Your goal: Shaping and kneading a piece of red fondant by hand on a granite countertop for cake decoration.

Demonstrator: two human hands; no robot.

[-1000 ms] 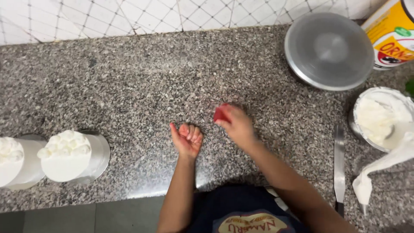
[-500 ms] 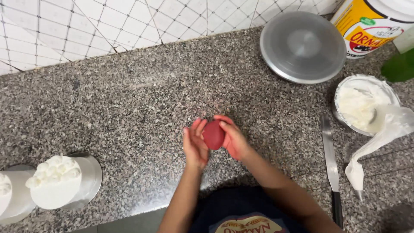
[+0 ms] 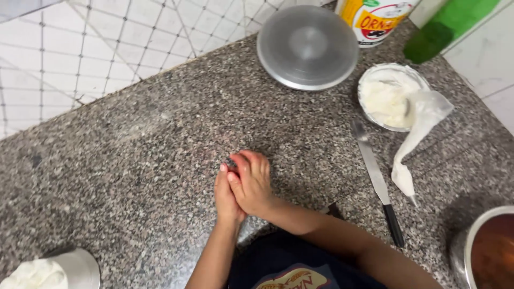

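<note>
Speckled grey granite counter (image 3: 134, 160), white tiled wall behind with a diamond-shaped shadow grid. Near the front edge, left hand (image 3: 225, 197) and right hand (image 3: 254, 184) pressed palm to palm, fingers straight and pointing away from the body, fingertips low over the stone. Nothing showing between the palms; cannot tell whether something is enclosed there or the hands only meet each other. If something is enclosed, judged small and light, wholly covered by 2 palms, probably soft enough to yield under pressure, so best kept between the palms rather than pinched by fingertips.

To the right, well apart, 1 long palette knife (image 3: 375, 176) lying flat, dark handle toward the body. Just beside it, limp white piping bag (image 3: 420, 134) draped from a bowl of white cream (image 3: 388, 96). Farther back, round metal lid (image 3: 307, 47), yellow tub (image 3: 375, 16), green bottle (image 3: 439, 32). Metal pot (image 3: 490, 251) at lower right; cream-topped cup (image 3: 48, 273) at lower left.
</note>
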